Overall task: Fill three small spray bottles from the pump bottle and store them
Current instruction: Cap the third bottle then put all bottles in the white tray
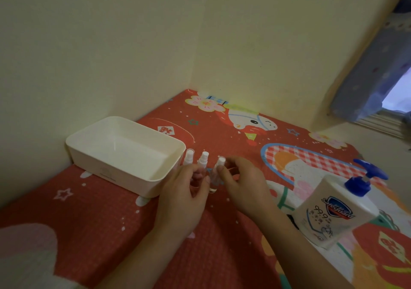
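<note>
Three small clear spray bottles with white caps stand in a row on the red table. My left hand (185, 194) holds the body of the right spray bottle (214, 183) between thumb and fingers. My right hand (242, 183) pinches that bottle's white cap at the top. The middle spray bottle (202, 158) and the left spray bottle (189, 155) stand untouched beside the box, their lower parts hidden by my left hand. The white pump bottle (333, 210) with a blue pump stands at the right.
A white empty storage box (106, 165) sits at the left against the wall. The table, under a red patterned cloth (222, 244), is in a room corner, with walls behind and to the left. A curtained window is at the far right.
</note>
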A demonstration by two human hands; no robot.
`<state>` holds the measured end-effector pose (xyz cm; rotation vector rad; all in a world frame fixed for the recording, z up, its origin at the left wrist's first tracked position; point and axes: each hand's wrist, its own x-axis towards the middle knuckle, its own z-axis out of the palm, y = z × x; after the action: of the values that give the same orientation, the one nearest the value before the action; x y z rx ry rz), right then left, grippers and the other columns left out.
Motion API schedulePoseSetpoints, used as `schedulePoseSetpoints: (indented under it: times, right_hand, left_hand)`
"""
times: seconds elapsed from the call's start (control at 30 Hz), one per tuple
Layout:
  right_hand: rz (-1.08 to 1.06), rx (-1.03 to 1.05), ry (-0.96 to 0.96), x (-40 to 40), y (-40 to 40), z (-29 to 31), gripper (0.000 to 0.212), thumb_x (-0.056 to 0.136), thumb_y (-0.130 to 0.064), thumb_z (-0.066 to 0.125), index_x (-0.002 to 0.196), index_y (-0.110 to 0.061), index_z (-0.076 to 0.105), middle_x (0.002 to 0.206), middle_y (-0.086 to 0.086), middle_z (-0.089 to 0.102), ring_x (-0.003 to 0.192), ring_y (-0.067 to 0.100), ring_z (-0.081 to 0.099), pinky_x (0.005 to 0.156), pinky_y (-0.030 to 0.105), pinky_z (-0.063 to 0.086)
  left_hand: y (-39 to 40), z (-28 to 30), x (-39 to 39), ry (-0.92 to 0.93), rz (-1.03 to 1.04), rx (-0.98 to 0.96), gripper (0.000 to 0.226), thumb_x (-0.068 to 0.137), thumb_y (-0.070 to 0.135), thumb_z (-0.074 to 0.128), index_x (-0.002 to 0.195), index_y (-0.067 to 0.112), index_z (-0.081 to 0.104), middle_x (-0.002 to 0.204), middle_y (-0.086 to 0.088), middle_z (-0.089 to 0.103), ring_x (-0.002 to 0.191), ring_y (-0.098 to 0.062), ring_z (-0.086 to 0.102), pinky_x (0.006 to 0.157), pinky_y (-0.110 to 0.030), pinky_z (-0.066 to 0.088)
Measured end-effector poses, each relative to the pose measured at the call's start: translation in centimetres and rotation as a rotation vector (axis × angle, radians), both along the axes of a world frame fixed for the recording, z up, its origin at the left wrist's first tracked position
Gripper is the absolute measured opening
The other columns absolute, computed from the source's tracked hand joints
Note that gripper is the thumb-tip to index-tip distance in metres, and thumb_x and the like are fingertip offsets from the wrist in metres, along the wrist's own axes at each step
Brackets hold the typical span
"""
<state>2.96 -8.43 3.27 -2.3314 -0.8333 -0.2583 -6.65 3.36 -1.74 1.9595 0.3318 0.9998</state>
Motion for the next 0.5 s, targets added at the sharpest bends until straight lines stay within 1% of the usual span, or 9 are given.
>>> schedulePoseSetpoints:
  times: [0.07,0.13,0.2,0.23,0.27,0.33,0.4,0.5]
  right_hand:
    - [-0.038,0.043,-0.035,-0.1,-0.5,0.2,0.034,0.094,-0.04,0.055,0.121,-0.021,0.061,0.105,-0.009,0.064,0.086,0.0,0.058,0.073,0.018,0.049]
    - [-0.057,0.069,-0.042,-0.3,-1.2,0.3,0.034,0.094,-0.039,0.055,0.122,-0.021,0.06,0.106,-0.01,0.063,0.085,-0.002,0.057,0.072,0.013,0.046]
    - [-0.072,0.079,-0.04,-0.7,-2.0,0.3,0.033,0.094,-0.038,0.054,0.122,-0.022,0.061,0.107,-0.011,0.063,0.084,-0.005,0.057,0.071,0.01,0.045]
    - [-0.08,0.092,-0.037,-1.0,-2.4,0.2,0.031,0.094,-0.038,0.054,0.121,-0.023,0.061,0.107,-0.012,0.064,0.084,-0.006,0.057,0.07,0.009,0.045]
    - [-0.088,0.109,-0.032,-1.3,-2.8,0.1,0.03,0.094,-0.037,0.055,0.119,-0.023,0.062,0.107,-0.012,0.064,0.084,-0.006,0.057,0.071,0.011,0.047]
    - [-0.097,0.143,-0.011,-2.0,-3.7,-0.3,0.027,0.094,-0.037,0.056,0.117,-0.025,0.063,0.106,-0.015,0.065,0.087,-0.005,0.06,0.074,0.017,0.052]
    - [-0.112,0.152,0.005,-2.6,-4.6,-0.7,0.025,0.093,-0.038,0.056,0.115,-0.027,0.063,0.104,-0.018,0.066,0.089,-0.006,0.06,0.075,0.017,0.052]
    - [-0.16,0.183,0.015,-3.4,-6.0,-1.5,0.023,0.093,-0.035,0.058,0.112,-0.026,0.066,0.104,-0.018,0.067,0.091,-0.004,0.062,0.078,0.019,0.052]
  left_hand:
    - [-0.1,0.1,-0.1,-0.016,-0.021,-0.011,0.019,0.089,0.032,0.066,0.106,0.026,0.065,0.093,0.015,0.066,0.09,-0.001,0.063,0.074,-0.019,0.052]
    - [-0.5,0.5,-0.2,-0.044,-0.06,-0.015,0.019,0.088,0.036,0.065,0.105,0.026,0.065,0.091,0.016,0.066,0.089,0.0,0.063,0.074,-0.015,0.051]
    - [-0.8,0.8,-0.4,-0.061,-0.109,-0.026,0.013,0.089,0.034,0.065,0.102,0.034,0.063,0.089,0.017,0.066,0.089,0.0,0.063,0.072,-0.013,0.049]
    - [-1.0,0.8,-0.4,-0.056,-0.137,-0.034,0.015,0.089,0.03,0.067,0.101,0.039,0.061,0.089,0.017,0.066,0.089,-0.001,0.064,0.071,-0.014,0.049]
    - [-1.2,0.7,-0.5,-0.045,-0.167,-0.042,0.019,0.089,0.027,0.068,0.1,0.041,0.061,0.091,0.017,0.066,0.089,-0.001,0.064,0.071,-0.014,0.05]
    - [-1.7,0.4,-0.5,-0.006,-0.22,-0.058,0.02,0.089,0.025,0.069,0.102,0.037,0.063,0.094,0.018,0.067,0.09,0.0,0.065,0.072,-0.016,0.051]
    - [-2.2,0.2,-0.4,0.024,-0.271,-0.093,0.018,0.088,0.025,0.07,0.104,0.032,0.065,0.092,0.015,0.069,0.089,-0.001,0.066,0.075,-0.018,0.052]
    - [-2.7,0.0,-0.3,0.068,-0.334,-0.134,0.021,0.088,0.027,0.07,0.107,0.032,0.063,0.093,0.013,0.07,0.089,-0.002,0.068,0.077,-0.018,0.052]
